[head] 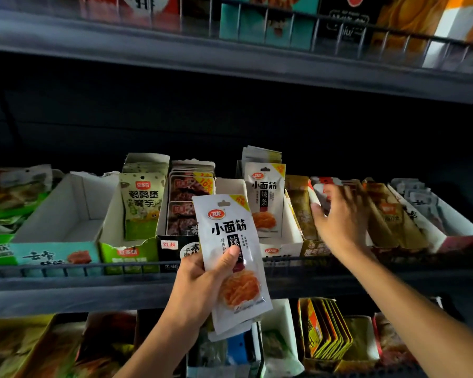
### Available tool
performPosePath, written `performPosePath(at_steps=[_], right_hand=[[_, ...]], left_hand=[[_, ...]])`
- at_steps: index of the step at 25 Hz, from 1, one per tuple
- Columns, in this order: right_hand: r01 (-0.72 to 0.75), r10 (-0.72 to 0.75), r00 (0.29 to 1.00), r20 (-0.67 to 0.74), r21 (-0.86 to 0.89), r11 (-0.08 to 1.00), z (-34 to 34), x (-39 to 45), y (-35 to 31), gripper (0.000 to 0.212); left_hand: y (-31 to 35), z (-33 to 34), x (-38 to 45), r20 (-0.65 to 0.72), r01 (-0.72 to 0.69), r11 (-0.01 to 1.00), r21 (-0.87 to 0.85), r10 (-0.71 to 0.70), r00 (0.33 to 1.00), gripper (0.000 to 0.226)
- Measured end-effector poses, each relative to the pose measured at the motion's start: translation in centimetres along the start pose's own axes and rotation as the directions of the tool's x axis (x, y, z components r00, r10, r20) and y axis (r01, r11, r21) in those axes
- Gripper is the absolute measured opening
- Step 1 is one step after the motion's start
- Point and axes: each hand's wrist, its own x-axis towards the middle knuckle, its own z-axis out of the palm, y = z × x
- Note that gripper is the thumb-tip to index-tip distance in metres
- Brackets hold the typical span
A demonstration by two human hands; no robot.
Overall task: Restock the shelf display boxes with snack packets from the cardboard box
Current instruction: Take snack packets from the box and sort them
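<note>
- Head view: the left hand (pixel 202 279) grips a small stack of white snack packets (pixel 231 257) printed 小面筋 辣条, thumb across the front, held before the middle shelf (pixel 66 282).
- The right hand (pixel 339 214), fingers spread and holding nothing, reaches over the brown packets (pixel 301 211).
- Matching 小面筋 packets (pixel 264 197) stand in a white display box (pixel 279 245).
- Left, a green packet (pixel 142 203) reads 鹌鹑蛋 魔芋.

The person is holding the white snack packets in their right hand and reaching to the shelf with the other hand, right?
Not quite. The white snack packets are in the left hand, with the thumb across the front. It is the right hand that reaches to the shelf, fingers spread at the display boxes. The head view shows this.
</note>
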Motion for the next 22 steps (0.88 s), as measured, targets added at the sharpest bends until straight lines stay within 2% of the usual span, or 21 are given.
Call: performPosePath(at_steps=[1, 2, 3, 4, 5, 7, 10, 11, 12, 13, 15, 16, 17, 20, 22], right_hand=[[-0.002, -0.018, 0.996, 0.086, 0.234, 0.972, -1.2, -1.4, -1.8, 0.036], [-0.086, -0.057, 0.959, 0.279, 0.475, 0.876, -2.3, -3.0, -3.9, 0.032], [-0.243, -0.125, 0.866, 0.484, 0.626, 0.741, -3.2, -4.4, -5.6, 0.032], [-0.387, -0.167, 0.768, 0.618, 0.656, 0.648, -4.0, -5.4, -7.0, 0.035], [-0.455, -0.167, 0.721, 0.673, 0.641, 0.618, -4.2, -5.8, -7.6, 0.037], [-0.526, -0.116, 0.701, 0.703, 0.620, 0.582, -3.9, -5.4, -7.5, 0.038], [-0.650, -0.132, 0.602, 0.788, 0.579, 0.492, -4.2, -4.3, -7.4, 0.036], [-0.652, -0.120, 0.605, 0.787, 0.576, 0.492, -4.4, -3.7, -7.1, 0.035], [-0.635, -0.076, 0.657, 0.750, 0.605, 0.480, -4.6, -2.8, -6.9, 0.031], [-0.618, 0.013, 0.731, 0.682, 0.655, 0.435, -4.6, -1.4, -6.6, 0.024], [-0.573, 0.235, 0.819, 0.523, 0.768, 0.287, -4.4, 2.0, -5.7, 0.008], [-0.534, 0.302, 0.840, 0.452, 0.789, 0.304, -3.9, 3.5, -5.2, 0.005], [-0.508, 0.330, 0.856, 0.399, 0.767, 0.391, -2.9, 4.6, -4.9, 0.006], [-0.428, 0.253, 0.896, 0.364, 0.563, 0.707, 2.1, 6.0, -4.7, 0.022], [-0.379, 0.241, 0.912, 0.330, 0.460, 0.803, 4.8, 5.9, -4.9, 0.035]], left_hand=[[0.1, 0.0, -0.1, 0.005, -0.001, 1.000, 0.011, 0.000, 1.000, 0.026], [0.2, 0.1, -0.1, 0.010, 0.001, 1.000, 0.023, -0.001, 1.000, 0.024], [0.2, 0.2, -0.2, 0.016, 0.002, 0.999, 0.036, -0.003, 1.000, 0.023], [0.3, 0.3, -0.3, 0.021, 0.005, 0.999, 0.049, -0.006, 1.000, 0.022], [0.4, 0.4, -0.3, 0.026, 0.008, 0.998, 0.059, -0.010, 1.000, 0.022], [0.4, 0.5, -0.4, 0.032, 0.013, 0.997, 0.075, -0.016, 0.999, 0.025], [0.5, 0.3, -0.6, 0.024, 0.010, 0.996, 0.088, -0.012, 1.000, 0.029], [0.7, 0.3, -0.6, 0.024, 0.003, 0.995, 0.101, -0.005, 1.000, 0.026], [1.0, 0.0, -0.6, 0.019, -0.011, 0.994, 0.108, 0.009, 1.000, 0.021], [1.4, -0.6, -0.5, 0.000, -0.017, 0.995, 0.097, 0.017, 1.000, 0.015], [1.9, -2.0, 0.0, -0.044, 0.018, 1.000, 0.024, -0.017, 0.999, 0.029], [2.2, -2.5, 0.2, -0.047, 0.041, 0.999, -0.012, -0.042, 0.998, 0.037], [2.4, -2.8, 0.2, -0.045, 0.058, 0.998, -0.026, -0.059, 0.997, 0.041], [2.7, -3.4, 0.6, -0.039, 0.038, 0.999, -0.016, -0.038, 0.998, 0.043], [2.8, -3.7, 0.7, -0.043, 0.003, 1.000, -0.023, -0.004, 0.999, 0.044]])
